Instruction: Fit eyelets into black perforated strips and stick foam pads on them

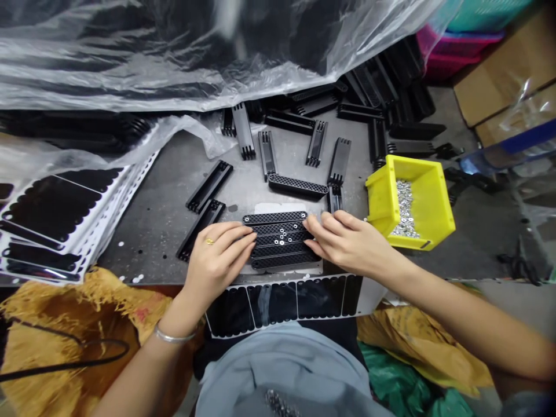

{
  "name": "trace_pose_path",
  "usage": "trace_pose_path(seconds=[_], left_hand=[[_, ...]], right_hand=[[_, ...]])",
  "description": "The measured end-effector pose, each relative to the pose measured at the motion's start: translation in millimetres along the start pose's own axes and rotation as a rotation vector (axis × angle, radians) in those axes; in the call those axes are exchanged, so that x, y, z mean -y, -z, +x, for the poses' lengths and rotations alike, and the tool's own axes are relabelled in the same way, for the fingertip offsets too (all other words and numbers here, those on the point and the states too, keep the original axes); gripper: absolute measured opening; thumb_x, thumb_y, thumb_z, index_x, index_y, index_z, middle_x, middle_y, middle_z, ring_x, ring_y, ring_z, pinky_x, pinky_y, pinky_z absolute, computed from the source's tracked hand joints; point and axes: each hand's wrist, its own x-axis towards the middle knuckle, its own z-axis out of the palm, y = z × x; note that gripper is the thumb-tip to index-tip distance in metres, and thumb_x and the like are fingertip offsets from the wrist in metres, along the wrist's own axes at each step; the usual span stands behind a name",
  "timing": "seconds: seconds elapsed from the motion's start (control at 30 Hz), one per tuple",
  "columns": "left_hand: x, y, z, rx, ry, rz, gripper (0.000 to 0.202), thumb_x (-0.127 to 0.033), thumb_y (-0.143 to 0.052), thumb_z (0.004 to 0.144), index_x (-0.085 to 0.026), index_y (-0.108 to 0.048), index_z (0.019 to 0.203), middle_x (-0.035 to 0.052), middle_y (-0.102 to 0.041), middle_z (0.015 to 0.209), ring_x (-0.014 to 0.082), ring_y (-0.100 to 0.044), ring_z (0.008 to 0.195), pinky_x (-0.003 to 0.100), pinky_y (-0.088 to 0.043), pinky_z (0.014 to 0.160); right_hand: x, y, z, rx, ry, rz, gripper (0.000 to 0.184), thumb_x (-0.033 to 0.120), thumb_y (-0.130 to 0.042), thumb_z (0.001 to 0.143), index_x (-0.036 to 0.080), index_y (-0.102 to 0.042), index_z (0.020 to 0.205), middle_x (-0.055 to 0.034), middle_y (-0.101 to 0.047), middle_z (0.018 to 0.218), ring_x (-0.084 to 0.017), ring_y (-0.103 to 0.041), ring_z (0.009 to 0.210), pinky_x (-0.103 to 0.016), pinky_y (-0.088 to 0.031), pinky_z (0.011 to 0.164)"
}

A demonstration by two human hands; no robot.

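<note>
Side by side on a pale sheet lie several black plastic bars (280,245) with a lattice surface. A few small silvery nuts (282,235) are scattered over their middle. At the left ends of the bars is my left hand (219,255), its fingertips drawn together; whatever they hold, if anything, is hidden. My right hand (341,238) is at the right ends, thumb and fingers closed in a pinch on something too small to make out. Round metal pieces show in the end holes of the farthest bar.
A yellow bin (428,200) of small metal nuts stands right of my right hand. More black bars (297,186) lie loose behind. Black-and-white printed sheets (52,214) are stacked at left. Clear plastic film (174,63) hangs over the back. Scissors (519,263) lie at far right.
</note>
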Motion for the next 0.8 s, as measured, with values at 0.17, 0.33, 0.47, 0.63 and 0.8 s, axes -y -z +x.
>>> trace_pose_path(seconds=[0.17, 0.33, 0.47, 0.63, 0.8], left_hand=[[-9, -6.9, 25, 0.114, -0.184, -0.069, 0.022, -0.016, -0.059, 0.103, -0.019, -0.072, 0.121, 0.0068, -0.079, 0.112, 0.0195, -0.07, 0.105, 0.039, -0.054, 0.099], [-4, -4.7, 24, 0.093, -0.225, 0.007, 0.014, -0.016, -0.062, 0.101, -0.018, -0.072, 0.11, 0.0061, -0.08, 0.105, 0.0192, -0.071, 0.099, 0.04, -0.052, 0.1], [2, 8.6, 8, 0.063, -0.118, 0.047, 0.01, -0.014, -0.065, 0.099, -0.018, -0.07, 0.107, 0.0065, -0.079, 0.103, 0.0202, -0.072, 0.099, 0.041, -0.052, 0.1], [3, 10.4, -1, 0.017, 0.01, 0.044, 0.012, -0.015, -0.066, 0.098, -0.019, -0.069, 0.108, 0.0064, -0.078, 0.102, 0.0204, -0.071, 0.096, 0.041, -0.054, 0.097], [2, 7.4, 4, 0.04, -0.06, 0.03, 0.011, -0.014, -0.065, 0.098, -0.021, -0.069, 0.106, 0.0045, -0.077, 0.098, 0.0198, -0.072, 0.096, 0.04, -0.054, 0.096]], right_hand=[[0, 3, 2, 0.062, 0.082, -0.049, 0.034, 0.037, -0.05, 0.108, 0.017, -0.074, 0.122, -0.0082, -0.075, 0.122, -0.024, -0.06, 0.104, -0.04, -0.047, 0.092], [13, -2, 6, 0.064, -0.041, 0.117, 0.031, 0.028, -0.055, 0.106, 0.006, -0.074, 0.117, -0.0172, -0.073, 0.116, -0.027, -0.061, 0.105, -0.042, -0.047, 0.091], [13, -2, 5, 0.083, -0.001, 0.064, 0.031, 0.028, -0.053, 0.107, 0.007, -0.074, 0.117, -0.0163, -0.073, 0.119, -0.026, -0.061, 0.102, -0.041, -0.049, 0.088], [18, 0, 2, 0.084, 0.025, -0.029, 0.032, 0.027, -0.054, 0.106, 0.005, -0.074, 0.116, -0.0166, -0.071, 0.119, -0.026, -0.06, 0.101, -0.04, -0.048, 0.089], [13, -6, 12, 0.007, -0.039, 0.074, 0.021, 0.022, -0.058, 0.103, 0.014, -0.077, 0.101, -0.0104, -0.074, 0.108, -0.023, -0.059, 0.093, -0.039, -0.044, 0.086]])
